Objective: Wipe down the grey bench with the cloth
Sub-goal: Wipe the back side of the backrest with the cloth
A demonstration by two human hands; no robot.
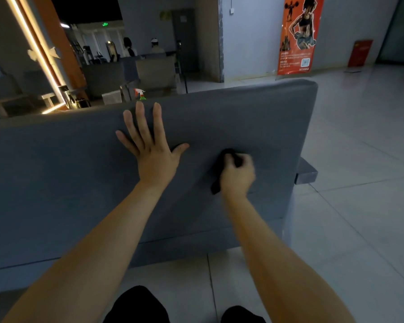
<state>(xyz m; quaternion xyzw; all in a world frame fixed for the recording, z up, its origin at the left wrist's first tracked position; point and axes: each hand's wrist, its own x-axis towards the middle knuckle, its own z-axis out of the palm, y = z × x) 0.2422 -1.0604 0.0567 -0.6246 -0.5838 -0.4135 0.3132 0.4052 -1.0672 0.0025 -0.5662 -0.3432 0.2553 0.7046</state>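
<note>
Left hand flat, fingers spread; right hand clenched (arms outstretched).

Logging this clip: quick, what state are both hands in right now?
Left hand: open, fingers spread flat on the grey padded bench.
Right hand: closed, gripping the dark bunched cloth against the bench.

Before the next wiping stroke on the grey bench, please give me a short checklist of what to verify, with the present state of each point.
1. Grip on the cloth: the right hand has its fingers curled round the dark cloth. Ok.
2. Cloth against the surface: it looks pressed onto the grey bench. Ok.
3. Stroke path to the left: the left hand lies flat with spread fingers close beside the cloth. Not ok for a leftward stroke.
4. Stroke path to the right: nothing lies on that part of the panel. Ok.
5. Cloth clean and damp: too dark and blurred. Cannot tell.
</note>
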